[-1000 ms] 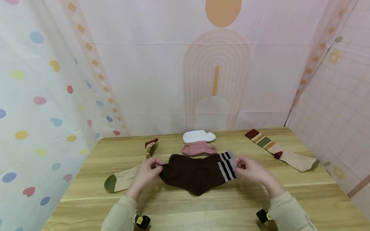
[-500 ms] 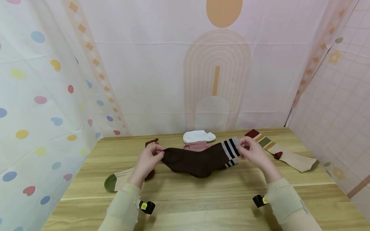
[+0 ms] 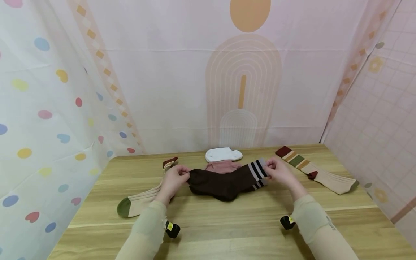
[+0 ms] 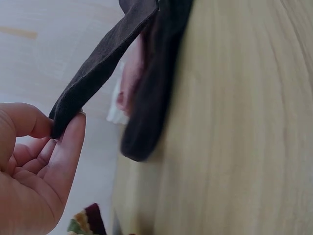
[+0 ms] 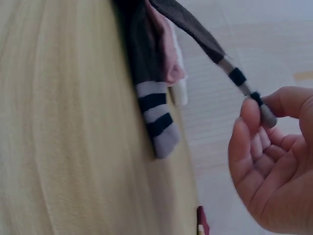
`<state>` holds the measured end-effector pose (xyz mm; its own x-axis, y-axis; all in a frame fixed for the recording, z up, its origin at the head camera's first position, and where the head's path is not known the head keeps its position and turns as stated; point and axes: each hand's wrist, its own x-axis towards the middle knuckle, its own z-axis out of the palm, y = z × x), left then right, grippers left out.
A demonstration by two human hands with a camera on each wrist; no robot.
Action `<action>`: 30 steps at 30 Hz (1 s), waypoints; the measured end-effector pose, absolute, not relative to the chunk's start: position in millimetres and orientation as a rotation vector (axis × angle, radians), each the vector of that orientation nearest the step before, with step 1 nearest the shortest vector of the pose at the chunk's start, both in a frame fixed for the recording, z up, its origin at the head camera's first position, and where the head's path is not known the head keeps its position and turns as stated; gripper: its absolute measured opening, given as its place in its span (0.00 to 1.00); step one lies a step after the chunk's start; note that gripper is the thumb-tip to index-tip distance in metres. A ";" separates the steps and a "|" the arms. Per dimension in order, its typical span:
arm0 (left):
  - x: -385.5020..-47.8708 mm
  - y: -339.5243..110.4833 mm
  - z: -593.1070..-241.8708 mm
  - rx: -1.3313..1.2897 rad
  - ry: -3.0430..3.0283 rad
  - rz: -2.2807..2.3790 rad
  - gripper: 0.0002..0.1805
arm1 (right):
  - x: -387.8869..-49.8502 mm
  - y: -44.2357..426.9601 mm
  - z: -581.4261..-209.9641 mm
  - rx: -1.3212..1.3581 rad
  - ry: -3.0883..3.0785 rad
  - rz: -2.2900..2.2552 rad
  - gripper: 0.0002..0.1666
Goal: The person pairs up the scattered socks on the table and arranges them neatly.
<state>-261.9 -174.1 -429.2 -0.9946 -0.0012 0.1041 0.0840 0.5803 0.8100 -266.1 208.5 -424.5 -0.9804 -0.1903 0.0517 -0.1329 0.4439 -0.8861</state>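
A dark brown sock with grey and black cuff stripes is stretched sideways between the hands, raised off the table. My left hand pinches its toe end between thumb and fingers; that pinch also shows in the left wrist view, where the lifted sock slopes upward. At the cuff, my right hand pinches the striped edge. Below lies a matching brown sock on the table, mostly covered in the head view except for its striped cuff.
Behind the brown socks lie a pink sock, partly hidden, and a white low-cut sock. A cream sock with green toe lies at left, partly behind my left arm. Its lookalike lies at right on the wooden table.
The pinched brown sock has risen and shifted away from me, over the matching one, then come down slightly. Both hands moved with it and are now a little closer together.
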 end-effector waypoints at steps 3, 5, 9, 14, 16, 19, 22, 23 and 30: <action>-266.3 -172.4 -436.0 -0.065 -2.730 -1.358 0.06 | -267.5 205.5 -429.5 -0.263 2.641 -1.520 0.06; -268.9 -171.3 -440.3 -0.062 -2.729 -1.375 0.05 | -268.2 204.3 -432.7 -0.243 2.656 -1.471 0.06; -272.0 -169.7 -446.5 -0.057 -2.718 -1.400 0.03 | -270.0 203.6 -438.5 -0.231 2.673 -1.431 0.05; -274.8 -169.5 -451.4 -0.063 -2.727 -1.383 0.02 | -273.4 204.2 -444.1 -0.222 2.706 -1.357 0.05; -276.4 -169.8 -453.4 -0.067 -2.744 -1.333 0.02 | -274.9 204.0 -445.7 -0.211 2.721 -1.332 0.05; -278.8 -169.8 -455.7 -0.088 -2.759 -1.258 0.02 | -276.6 203.4 -447.9 -0.199 2.744 -1.284 0.05; -281.0 -169.1 -457.4 -0.110 -2.759 -1.203 0.02 | -277.3 202.9 -449.1 -0.195 2.756 -1.252 0.06; -281.6 -168.7 -457.7 -0.117 -2.758 -1.185 0.02 | -277.5 202.9 -449.4 -0.195 2.759 -1.243 0.06; -284.4 -169.5 -459.2 -0.130 -2.771 -1.107 0.02 | -278.2 201.2 -447.9 -0.161 2.772 -1.181 0.06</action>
<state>-284.4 -169.5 -459.2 -0.9842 0.0233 0.1754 0.1377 0.7233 0.6767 -278.2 201.2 -447.9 -0.9866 -0.1460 -0.0724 -0.0489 0.6890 -0.7231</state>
